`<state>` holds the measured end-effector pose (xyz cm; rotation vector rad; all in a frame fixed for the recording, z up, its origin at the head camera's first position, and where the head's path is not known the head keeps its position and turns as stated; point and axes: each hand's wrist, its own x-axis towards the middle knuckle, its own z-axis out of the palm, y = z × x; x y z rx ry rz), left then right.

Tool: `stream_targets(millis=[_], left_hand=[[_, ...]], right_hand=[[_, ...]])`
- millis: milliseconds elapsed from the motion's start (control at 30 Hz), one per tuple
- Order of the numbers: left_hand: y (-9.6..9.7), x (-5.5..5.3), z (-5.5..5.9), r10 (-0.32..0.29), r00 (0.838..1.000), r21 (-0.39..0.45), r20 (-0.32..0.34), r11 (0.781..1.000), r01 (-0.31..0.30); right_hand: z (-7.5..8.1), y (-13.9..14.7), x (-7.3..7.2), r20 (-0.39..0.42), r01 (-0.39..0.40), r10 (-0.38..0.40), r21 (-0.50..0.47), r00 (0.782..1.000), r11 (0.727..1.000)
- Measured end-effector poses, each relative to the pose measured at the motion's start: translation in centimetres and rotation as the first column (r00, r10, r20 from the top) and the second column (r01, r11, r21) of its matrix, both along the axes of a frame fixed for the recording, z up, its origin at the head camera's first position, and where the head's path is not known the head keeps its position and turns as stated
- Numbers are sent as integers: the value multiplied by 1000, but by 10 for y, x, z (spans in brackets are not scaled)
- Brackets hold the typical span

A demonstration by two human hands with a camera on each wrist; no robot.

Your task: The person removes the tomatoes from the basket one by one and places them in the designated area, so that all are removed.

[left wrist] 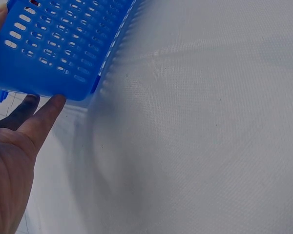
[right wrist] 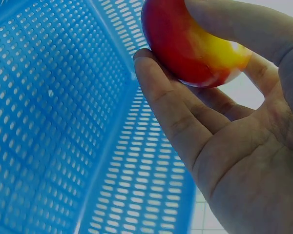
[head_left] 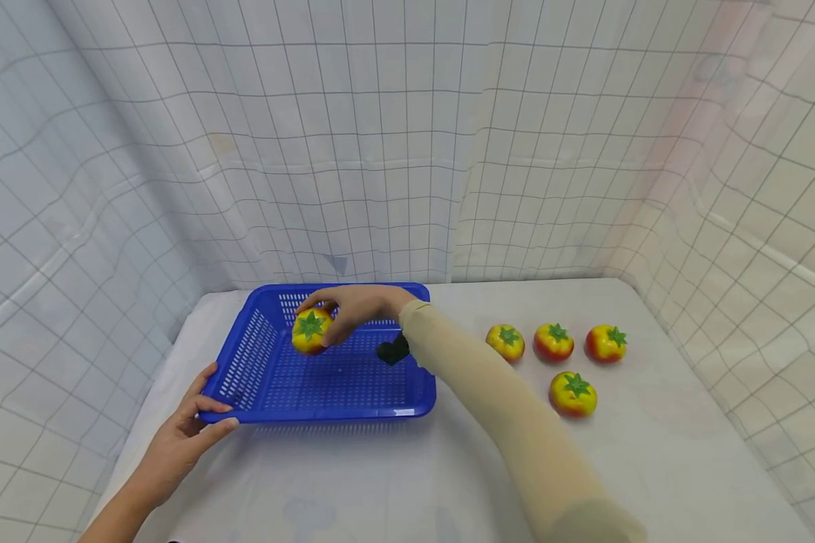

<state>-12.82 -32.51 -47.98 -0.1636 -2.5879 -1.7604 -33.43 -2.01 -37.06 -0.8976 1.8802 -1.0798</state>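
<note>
My right hand (head_left: 356,305) holds a red-and-yellow tomato (head_left: 310,332) with a green star-shaped leaf top, over the left part of a blue plastic basket (head_left: 319,415). In the right wrist view, thumb and fingers curl round the glossy tomato (right wrist: 195,48), above the basket's perforated wall (right wrist: 136,180). At the basket's near left corner, my left hand (head_left: 176,445) grips the rim. The left wrist view shows fingers (left wrist: 46,114) touching the outside of the basket (left wrist: 49,73). No other tomato shows inside the basket.
Several similar tomatoes lie on the white table to the right: one nearer the front (head_left: 573,394), the others in a row behind, including a tomato (head_left: 553,343) in the middle. White grid-patterned curtains (head_left: 394,151) enclose the back and sides. A black device (head_left: 394,349) sits at my right wrist.
</note>
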Motion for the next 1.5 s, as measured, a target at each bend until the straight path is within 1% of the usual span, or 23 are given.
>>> stream_targets(millis=[133,333,567,833,1233,1500], left_hand=[[0,0,0,-7,1000,9,-6,1000,7],[-1,0,-1,-3,1000,1,-12,1000,3],[0,0,0,-2,1000,1,-11,1000,2],[1,0,2,-1,1000,3,-4,1000,1],[1,1,1,12,1000,-27,-1,1000,-12],[0,1,2,2,1000,-25,-2,1000,-2]], right_hand=[[7,10,0,-7,-11,11,-10,1000,1000],[15,21,1,-45,-45,44,-30,998,999],[20,33,1,-58,-27,25,-38,998,999],[25,48,2,-91,-45,42,-36,995,998],[32,75,0,-129,-35,28,-50,991,998],[34,99,0,-90,-37,30,-73,995,997]])
